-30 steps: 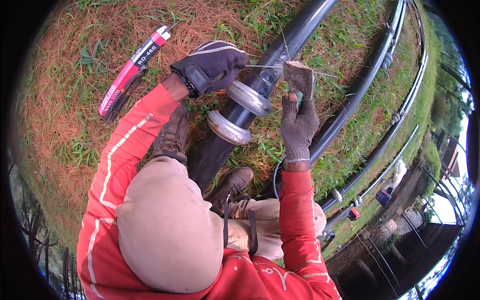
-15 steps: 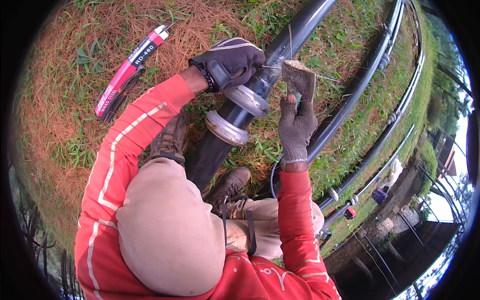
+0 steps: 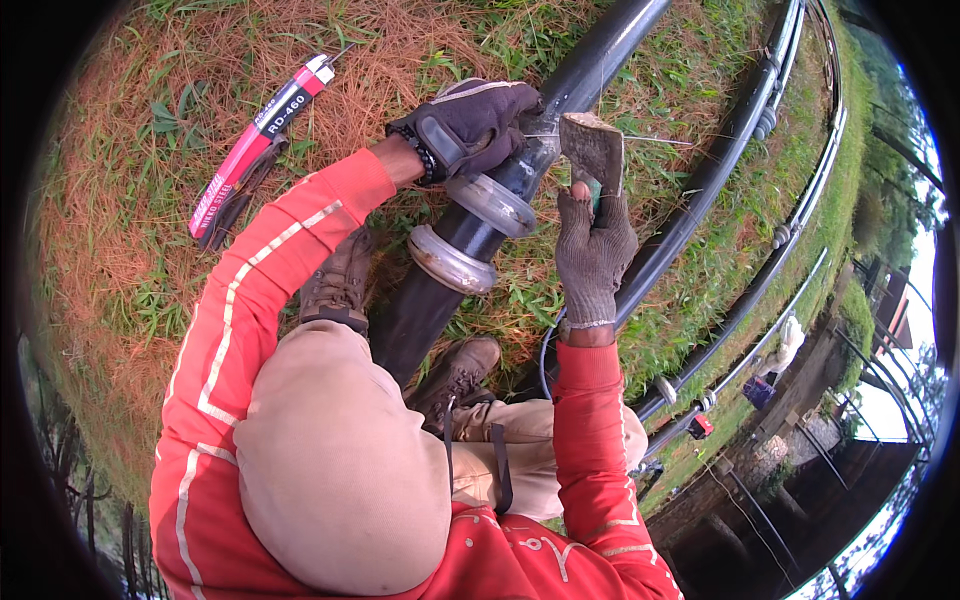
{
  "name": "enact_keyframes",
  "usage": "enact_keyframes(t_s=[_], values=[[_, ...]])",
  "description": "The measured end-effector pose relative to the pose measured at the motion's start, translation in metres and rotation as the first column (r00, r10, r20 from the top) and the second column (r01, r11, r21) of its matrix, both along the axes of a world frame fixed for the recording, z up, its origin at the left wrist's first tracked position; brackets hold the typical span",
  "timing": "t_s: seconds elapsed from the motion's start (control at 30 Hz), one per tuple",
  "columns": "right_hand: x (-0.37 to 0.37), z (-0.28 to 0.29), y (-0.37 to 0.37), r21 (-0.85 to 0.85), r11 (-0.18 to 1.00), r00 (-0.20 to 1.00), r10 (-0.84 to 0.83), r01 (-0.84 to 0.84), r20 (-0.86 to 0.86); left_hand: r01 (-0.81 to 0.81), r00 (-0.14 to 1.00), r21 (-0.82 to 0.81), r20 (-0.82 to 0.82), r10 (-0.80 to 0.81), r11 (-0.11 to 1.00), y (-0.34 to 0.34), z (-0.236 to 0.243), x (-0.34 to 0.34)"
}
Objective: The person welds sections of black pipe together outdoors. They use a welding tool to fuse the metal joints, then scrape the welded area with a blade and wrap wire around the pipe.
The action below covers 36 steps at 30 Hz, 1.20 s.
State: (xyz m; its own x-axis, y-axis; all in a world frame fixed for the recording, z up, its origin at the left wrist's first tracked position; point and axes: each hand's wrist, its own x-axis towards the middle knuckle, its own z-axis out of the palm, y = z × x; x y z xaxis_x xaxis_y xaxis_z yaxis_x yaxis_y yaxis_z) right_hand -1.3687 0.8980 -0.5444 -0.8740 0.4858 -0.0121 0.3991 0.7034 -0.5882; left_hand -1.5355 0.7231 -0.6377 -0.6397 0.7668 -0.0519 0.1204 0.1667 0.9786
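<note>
A black pipe (image 3: 590, 70) runs diagonally away from me, with two silvery metal rings (image 3: 490, 205) around it. My left hand (image 3: 478, 125), in a dark glove, is closed at the pipe's left side just beyond the rings. A thin metal rod (image 3: 541, 137) shows at its fingertips, crossing over the pipe. In my right hand (image 3: 595, 250), gloved with bare thumb tip, is a flat, worn grey-brown tool (image 3: 593, 150) with a green part by the thumb. The tool stands upright at the pipe's right side; its exact kind is unclear. A thin rod end sticks out beyond it.
A pink, black and white packet (image 3: 262, 140) of rods lies on the dry grass at left. More long dark pipes (image 3: 690, 220) curve past on the right. My boots (image 3: 460, 375) stand beside the pipe. A dark roof (image 3: 790, 510) lies below right.
My left hand has moved slightly right, over the pipe and closer to the flat tool. The tool has shifted slightly left and tilted a little; my right hand stays nearly in place.
</note>
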Motion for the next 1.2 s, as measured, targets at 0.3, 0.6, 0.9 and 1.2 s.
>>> enact_keyframes(t_s=[0.3,0.6,0.9,1.2], values=[[-0.002,0.007,0.008,0.065,0.998,0.999,-0.007,0.005,0.037,-0.077,0.983,-0.007,-0.170,0.075,0.997,0.008,0.000,-0.004],[0.000,-0.006,0.008,0.090,0.994,0.996,0.047,-0.055,0.081,-0.058,0.998,-0.099,-0.038,0.055,0.993,0.008,0.007,-0.010],[0.002,0.001,0.011,0.137,0.990,0.997,0.005,-0.016,0.078,0.002,0.997,-0.240,0.080,0.018,0.971,0.002,0.024,-0.017],[-0.003,-0.007,0.006,0.094,0.995,0.996,0.010,-0.018,0.091,0.038,0.992,-0.191,0.127,-0.013,0.981,0.003,0.014,-0.013]])
